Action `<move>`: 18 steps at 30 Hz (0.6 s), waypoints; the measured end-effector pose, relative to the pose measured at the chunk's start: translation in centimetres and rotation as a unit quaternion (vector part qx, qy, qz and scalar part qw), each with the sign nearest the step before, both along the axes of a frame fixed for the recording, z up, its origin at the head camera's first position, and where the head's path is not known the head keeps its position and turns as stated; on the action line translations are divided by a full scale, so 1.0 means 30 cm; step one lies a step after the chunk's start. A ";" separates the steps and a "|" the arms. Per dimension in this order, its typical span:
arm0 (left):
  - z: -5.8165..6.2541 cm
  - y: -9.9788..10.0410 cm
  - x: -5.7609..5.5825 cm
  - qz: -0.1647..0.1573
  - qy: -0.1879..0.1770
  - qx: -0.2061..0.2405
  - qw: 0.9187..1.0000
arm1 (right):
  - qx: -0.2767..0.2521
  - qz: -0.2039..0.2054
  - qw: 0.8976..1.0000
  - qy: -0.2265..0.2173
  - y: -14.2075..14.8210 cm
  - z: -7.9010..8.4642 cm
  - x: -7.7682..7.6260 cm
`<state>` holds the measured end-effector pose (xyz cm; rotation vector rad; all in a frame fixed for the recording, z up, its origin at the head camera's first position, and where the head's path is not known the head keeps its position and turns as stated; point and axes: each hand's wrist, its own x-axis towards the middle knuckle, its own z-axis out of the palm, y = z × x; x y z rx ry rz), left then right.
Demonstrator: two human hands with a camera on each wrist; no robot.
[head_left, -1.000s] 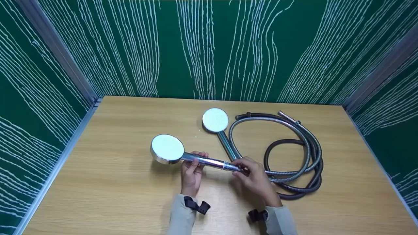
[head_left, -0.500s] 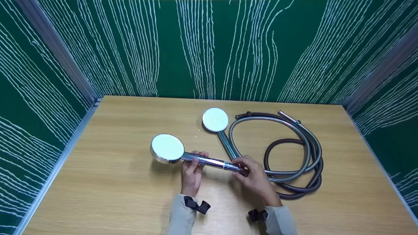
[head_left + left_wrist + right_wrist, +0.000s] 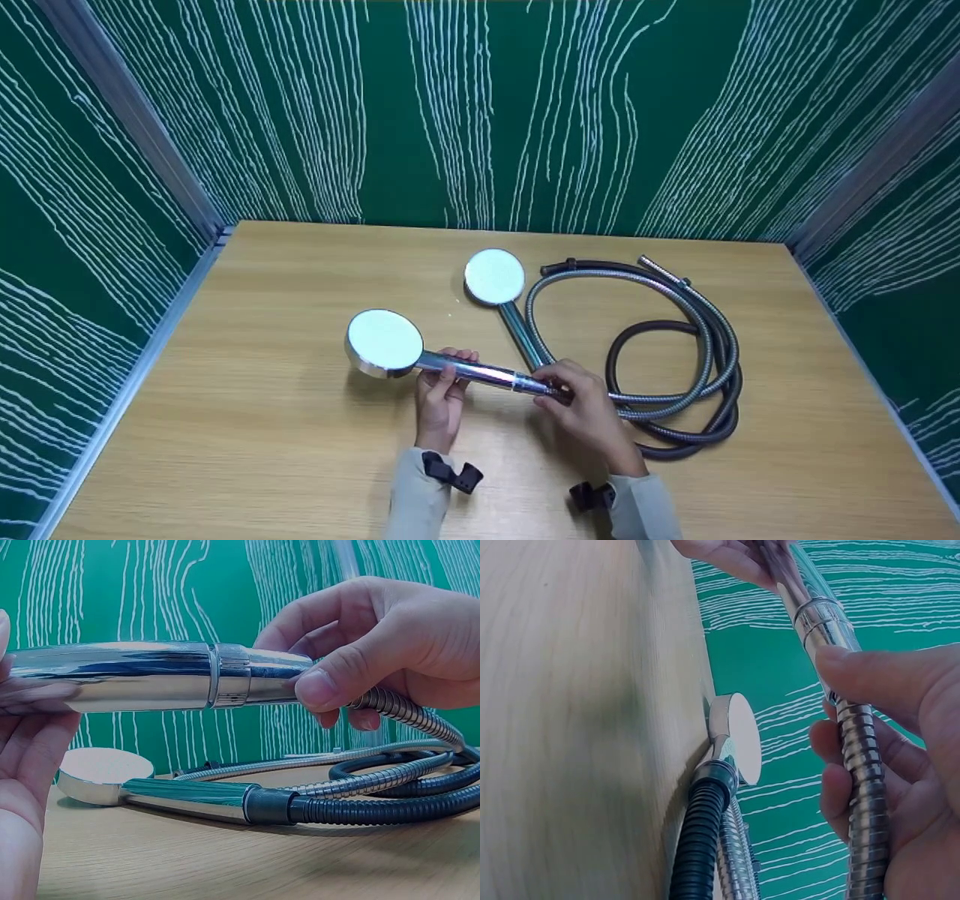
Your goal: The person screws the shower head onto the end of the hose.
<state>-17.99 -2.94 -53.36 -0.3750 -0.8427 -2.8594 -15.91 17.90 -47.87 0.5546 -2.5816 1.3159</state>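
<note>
My left hand [image 3: 440, 405] holds a chrome shower head [image 3: 384, 341] by its handle, raised above the table, with the round white face turned up. At the handle's lower end, my right hand [image 3: 589, 409] pinches the chrome connector [image 3: 277, 676] of a silver metal hose [image 3: 866, 795] between thumb and fingers. The connector meets the handle end in line; how far it is threaded on cannot be told. A second shower head [image 3: 495, 276] lies on the table behind, its handle joined to a black hose [image 3: 360, 811] by a dark collar [image 3: 271, 805].
Silver hose [image 3: 592, 272] and black hose lie coiled together at the right, their loops crossing. The wooden table [image 3: 225, 435] is bounded by green walls [image 3: 420, 112] with white wavy lines. Free hose ends lie near the back right.
</note>
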 end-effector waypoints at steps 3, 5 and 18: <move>-0.004 0.000 -0.002 -0.003 0.017 0.002 1.000 | 0.003 -0.001 1.000 0.013 0.000 -0.003 0.000; -0.004 0.001 -0.003 -0.003 0.021 0.003 1.000 | 0.002 -0.001 1.000 0.014 0.000 -0.003 0.000; -0.006 0.001 -0.004 -0.005 0.023 0.005 1.000 | 0.001 -0.001 1.000 0.003 0.000 0.002 0.001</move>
